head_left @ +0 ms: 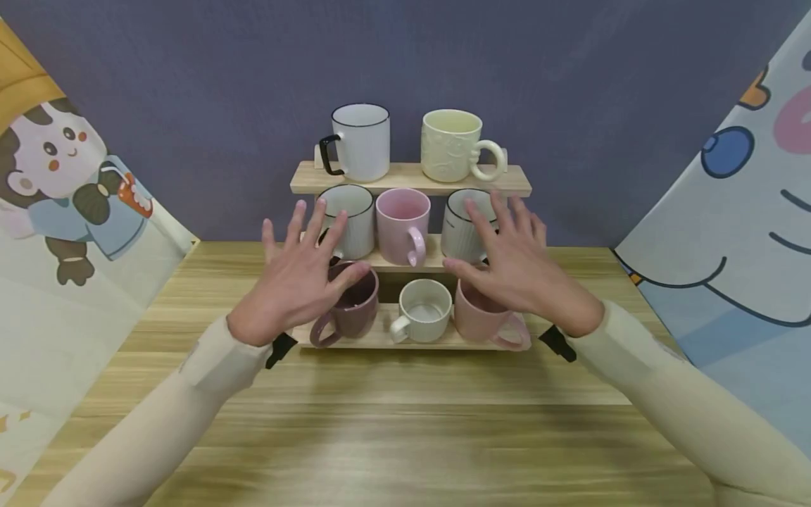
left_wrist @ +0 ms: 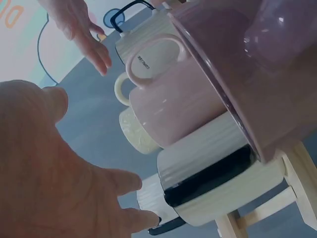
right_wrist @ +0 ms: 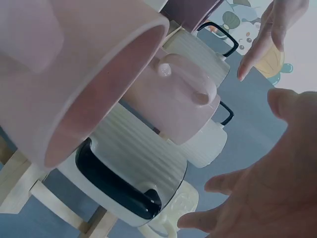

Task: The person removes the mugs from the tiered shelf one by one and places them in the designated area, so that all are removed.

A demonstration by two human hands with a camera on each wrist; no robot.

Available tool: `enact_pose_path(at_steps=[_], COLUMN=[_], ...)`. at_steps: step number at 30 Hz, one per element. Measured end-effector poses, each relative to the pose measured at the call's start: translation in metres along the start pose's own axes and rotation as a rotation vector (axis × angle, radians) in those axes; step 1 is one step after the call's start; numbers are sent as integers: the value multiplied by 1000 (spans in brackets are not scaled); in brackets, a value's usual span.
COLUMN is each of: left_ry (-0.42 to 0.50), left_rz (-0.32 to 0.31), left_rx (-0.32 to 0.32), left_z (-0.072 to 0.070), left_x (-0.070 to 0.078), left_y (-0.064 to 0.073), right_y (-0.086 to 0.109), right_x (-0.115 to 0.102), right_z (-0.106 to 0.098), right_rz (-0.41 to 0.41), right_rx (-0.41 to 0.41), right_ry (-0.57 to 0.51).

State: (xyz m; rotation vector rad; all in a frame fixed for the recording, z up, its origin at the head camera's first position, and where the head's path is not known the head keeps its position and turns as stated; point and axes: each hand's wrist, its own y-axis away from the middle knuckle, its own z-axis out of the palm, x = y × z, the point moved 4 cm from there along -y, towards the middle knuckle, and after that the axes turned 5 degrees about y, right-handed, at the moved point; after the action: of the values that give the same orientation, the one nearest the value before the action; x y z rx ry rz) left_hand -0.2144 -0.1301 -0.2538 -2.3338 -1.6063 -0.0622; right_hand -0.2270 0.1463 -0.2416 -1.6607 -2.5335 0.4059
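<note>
Both hands hover with spread fingers before a three-step wooden rack [head_left: 412,181] of mugs, and neither holds anything. My left hand [head_left: 294,282] is in front of a mauve mug [head_left: 357,313] and a ribbed white mug [head_left: 355,218], partly covering them. Over on the other side, my right hand [head_left: 516,264] partly hides a pink mug [head_left: 478,317] and another ribbed white mug [head_left: 459,229]. Between the hands stand a lilac-pink mug [head_left: 399,218] on the middle step and a small cream cup [head_left: 426,310] on the bottom one. In the wrist views, gaps show between the fingers and the mugs.
On the top step are a white mug with a black handle [head_left: 364,144] and a pale yellow embossed mug [head_left: 450,144]. The rack stands on a wood-grain table [head_left: 405,422] against a dark blue backdrop [head_left: 405,56]. Cartoon-printed panels [head_left: 70,176] flank both sides.
</note>
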Motion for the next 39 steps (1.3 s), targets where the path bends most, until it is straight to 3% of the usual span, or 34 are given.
enact_pose_path(at_steps=[6, 20, 28, 39], left_ry=[14, 191, 233, 310], left_rz=[0, -11, -42, -72], left_rx=[49, 227, 236, 231], left_z=[-2, -14, -11, -1], left_x=[-11, -39, -54, -80], left_y=[2, 8, 3, -6], right_y=[6, 13, 12, 2], right_x=[7, 25, 35, 42], right_z=[-2, -1, 0, -3], right_rz=[-1, 43, 71, 70], right_rx=[42, 56, 51, 115], right_ry=[-29, -61, -92, -133])
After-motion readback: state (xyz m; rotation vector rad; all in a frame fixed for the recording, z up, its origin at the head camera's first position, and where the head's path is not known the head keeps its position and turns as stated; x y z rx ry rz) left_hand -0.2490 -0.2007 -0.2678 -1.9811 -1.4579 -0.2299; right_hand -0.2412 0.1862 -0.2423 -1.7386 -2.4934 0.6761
